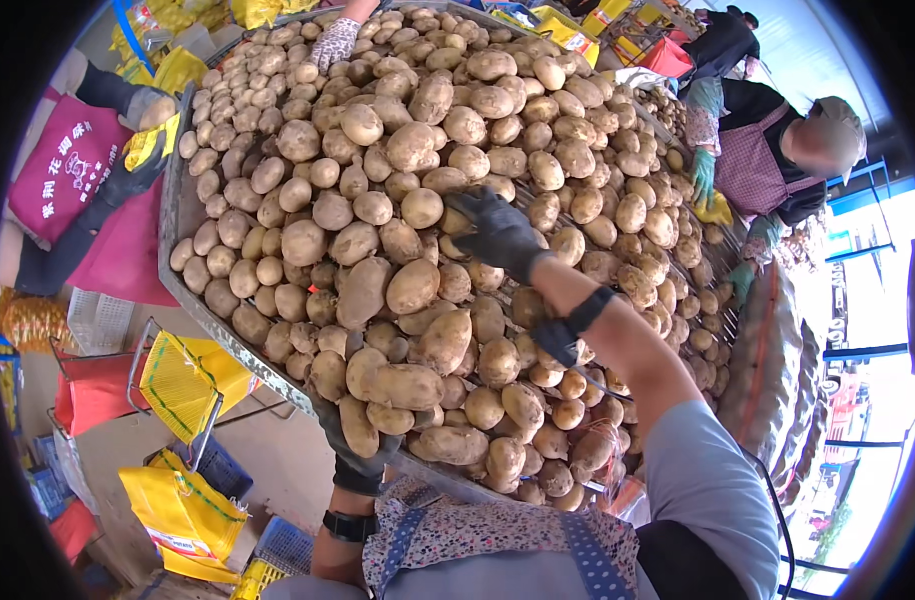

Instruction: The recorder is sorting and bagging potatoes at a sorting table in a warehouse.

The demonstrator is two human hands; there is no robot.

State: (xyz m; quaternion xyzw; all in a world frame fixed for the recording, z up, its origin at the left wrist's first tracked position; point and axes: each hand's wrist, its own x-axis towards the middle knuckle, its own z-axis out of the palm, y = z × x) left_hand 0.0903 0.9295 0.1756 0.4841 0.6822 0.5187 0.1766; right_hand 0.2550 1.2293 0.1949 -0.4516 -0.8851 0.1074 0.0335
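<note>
A large heap of potatoes (412, 285) covers a metal-edged sorting table (225, 337). My right hand (495, 229), in a dark glove, reaches over the middle of the heap, its fingers spread against potatoes; whether it grips one I cannot tell. My left hand (360, 442), also in a dark glove, is at the table's near edge, below several potatoes at the rim. Potatoes hide most of its fingers, so its hold is unclear. A long potato (358, 426) lies directly against that hand.
Yellow mesh bags (180, 382) hang on metal frames left of the table, beside blue crates (285, 546). A co-worker in a magenta apron (75, 161) stands at the left, another in green gloves (703, 176) at the right. A patterned glove (336, 43) reaches in at the far edge.
</note>
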